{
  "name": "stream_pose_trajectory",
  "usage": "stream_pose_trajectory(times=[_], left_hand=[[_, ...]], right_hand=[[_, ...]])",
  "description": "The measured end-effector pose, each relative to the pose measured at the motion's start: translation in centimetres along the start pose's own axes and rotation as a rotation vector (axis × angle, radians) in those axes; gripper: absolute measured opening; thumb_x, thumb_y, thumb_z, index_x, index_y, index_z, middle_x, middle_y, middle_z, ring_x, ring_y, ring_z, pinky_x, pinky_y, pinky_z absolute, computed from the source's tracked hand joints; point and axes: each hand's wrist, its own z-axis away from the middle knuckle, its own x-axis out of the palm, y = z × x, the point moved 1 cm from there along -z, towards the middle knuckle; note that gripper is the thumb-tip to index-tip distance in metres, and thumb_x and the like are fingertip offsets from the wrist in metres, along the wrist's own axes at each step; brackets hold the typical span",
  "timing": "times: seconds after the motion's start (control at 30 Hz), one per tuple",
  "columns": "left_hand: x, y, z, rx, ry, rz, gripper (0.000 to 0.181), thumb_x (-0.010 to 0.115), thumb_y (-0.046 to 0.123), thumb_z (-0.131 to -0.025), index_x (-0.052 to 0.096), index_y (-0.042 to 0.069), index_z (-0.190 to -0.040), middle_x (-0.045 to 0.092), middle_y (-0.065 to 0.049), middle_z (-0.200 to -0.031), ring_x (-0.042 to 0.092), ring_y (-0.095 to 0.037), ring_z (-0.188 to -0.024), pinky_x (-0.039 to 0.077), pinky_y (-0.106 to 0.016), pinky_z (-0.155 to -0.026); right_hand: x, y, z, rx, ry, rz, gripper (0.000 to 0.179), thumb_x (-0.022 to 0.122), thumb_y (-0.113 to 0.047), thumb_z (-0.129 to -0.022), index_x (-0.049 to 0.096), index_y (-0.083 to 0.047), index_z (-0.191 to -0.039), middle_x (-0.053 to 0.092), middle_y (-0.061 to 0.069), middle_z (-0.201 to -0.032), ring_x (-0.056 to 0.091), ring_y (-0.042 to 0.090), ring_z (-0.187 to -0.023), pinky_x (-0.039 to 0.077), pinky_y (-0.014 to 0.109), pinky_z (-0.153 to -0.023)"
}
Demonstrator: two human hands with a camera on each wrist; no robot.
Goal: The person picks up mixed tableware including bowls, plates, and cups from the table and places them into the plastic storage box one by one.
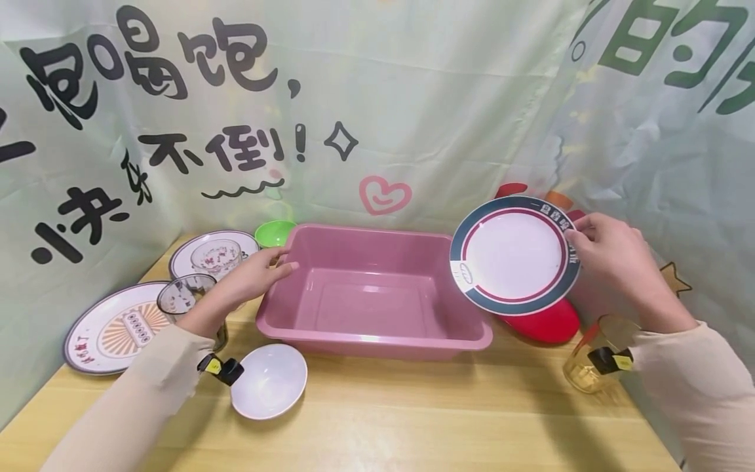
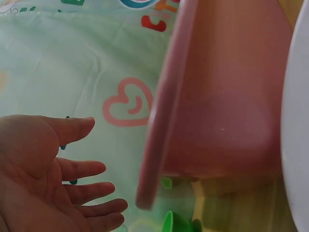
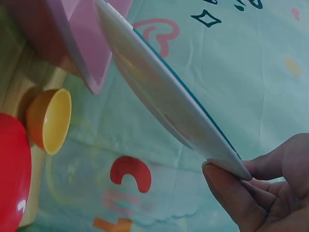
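My right hand [image 1: 613, 249] pinches the rim of a round plate [image 1: 513, 255], white with a dark teal band and a thin red ring. The plate is raised and tilted over the right end of a pink plastic basin [image 1: 377, 308]. In the right wrist view, the thumb and fingers clamp the plate's edge [image 3: 178, 101]. Beside the basin's left rim is my left hand [image 1: 253, 275]. Its fingers [image 2: 94, 192] look spread and relaxed in the left wrist view, with a gap between them and the basin [image 2: 217, 121].
At left are two decorated plates [image 1: 88, 334], a clear glass [image 1: 183, 295], a glass bowl [image 1: 217, 257] and a green bowl [image 1: 274, 233]. A white bowl [image 1: 268, 381] sits in front. Rightward are a red plate [image 1: 548, 322], an amber glass [image 1: 584, 373] and a yellow bowl [image 3: 57, 121].
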Motion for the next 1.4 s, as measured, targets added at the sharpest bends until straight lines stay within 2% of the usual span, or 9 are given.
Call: stream_pose_trajectory(times=[0.17, 0.33, 0.5, 0.6, 0.8, 0.97, 1.17, 1.4], left_hand=[[-0.3, 0.8, -0.2, -0.024, 0.003, 0.029, 0.067, 0.051, 0.041, -0.101, 0.032, 0.0, -0.15, 0.045, -0.031, -0.139, 0.047, -0.045, -0.125, 0.039, -0.059, -0.103], [-0.7, 1.8, -0.7, 0.006, 0.014, 0.044, 0.065, 0.05, 0.043, -0.101, 0.034, 0.003, -0.15, 0.043, -0.024, -0.145, 0.044, -0.042, -0.129, 0.038, -0.057, -0.104], [-1.0, 2.8, -1.4, 0.026, 0.017, 0.144, 0.062, 0.051, 0.042, -0.101, 0.038, 0.004, -0.149, 0.039, -0.018, -0.15, 0.038, -0.04, -0.135, 0.035, -0.055, -0.109], [-1.1, 3.2, -2.0, 0.035, 0.01, 0.198, 0.062, 0.051, 0.04, -0.101, 0.037, 0.003, -0.149, 0.038, -0.017, -0.151, 0.037, -0.038, -0.136, 0.032, -0.053, -0.111], [-1.2, 3.9, -3.0, 0.015, -0.037, 0.33, 0.063, 0.051, 0.04, -0.102, 0.035, 0.004, -0.151, 0.041, -0.017, -0.15, 0.045, -0.035, -0.132, 0.035, -0.045, -0.111], [-1.1, 4.4, -3.7, 0.01, -0.057, 0.429, 0.063, 0.051, 0.039, -0.102, 0.034, 0.003, -0.15, 0.042, -0.018, -0.149, 0.046, -0.033, -0.132, 0.037, -0.039, -0.11], [-0.8, 4.9, -4.8, 0.027, -0.074, 0.513, 0.062, 0.05, 0.034, -0.103, 0.032, -0.002, -0.15, 0.041, -0.022, -0.148, 0.047, -0.035, -0.13, 0.038, -0.04, -0.11], [-0.1, 4.9, -6.2, 0.011, -0.075, 0.566, 0.058, 0.049, 0.033, -0.104, 0.036, -0.004, -0.146, 0.048, -0.024, -0.141, 0.051, -0.035, -0.127, 0.039, -0.042, -0.109]], right_hand=[[0.8, -0.8, -0.6, -0.002, -0.009, -0.058, 0.054, 0.042, -0.04, -0.102, 0.052, 0.008, -0.124, 0.058, 0.029, -0.111, 0.049, 0.041, -0.095, 0.048, 0.044, -0.072], [1.6, -1.5, -0.9, 0.03, -0.046, -0.17, 0.057, 0.043, -0.046, -0.101, 0.05, 0.003, -0.13, 0.057, 0.025, -0.116, 0.05, 0.038, -0.099, 0.051, 0.045, -0.078], [2.7, -2.0, -1.5, 0.121, -0.074, -0.362, 0.057, 0.048, -0.048, -0.099, 0.047, -0.002, -0.133, 0.056, 0.019, -0.119, 0.05, 0.032, -0.1, 0.053, 0.029, -0.075], [3.3, -2.3, -2.0, 0.147, -0.078, -0.417, 0.057, 0.05, -0.047, -0.099, 0.047, -0.001, -0.132, 0.056, 0.018, -0.119, 0.052, 0.031, -0.1, 0.052, 0.025, -0.075], [4.2, -2.9, -2.8, 0.149, -0.113, -0.431, 0.058, 0.053, -0.045, -0.098, 0.046, -0.001, -0.134, 0.055, 0.018, -0.122, 0.056, 0.032, -0.1, 0.055, 0.032, -0.084], [5.2, -3.2, -3.2, 0.131, -0.115, -0.442, 0.057, 0.053, -0.046, -0.098, 0.048, -0.002, -0.134, 0.057, 0.017, -0.122, 0.061, 0.031, -0.099, 0.055, 0.029, -0.084], [6.4, -3.7, -3.7, 0.128, -0.112, -0.493, 0.054, 0.055, -0.043, -0.098, 0.05, -0.002, -0.133, 0.058, 0.017, -0.123, 0.062, 0.03, -0.099, 0.054, 0.034, -0.087], [8.2, -4.6, -4.2, 0.121, -0.122, -0.544, 0.053, 0.054, -0.04, -0.099, 0.05, -0.003, -0.136, 0.057, 0.017, -0.125, 0.061, 0.03, -0.102, 0.054, 0.038, -0.09]])
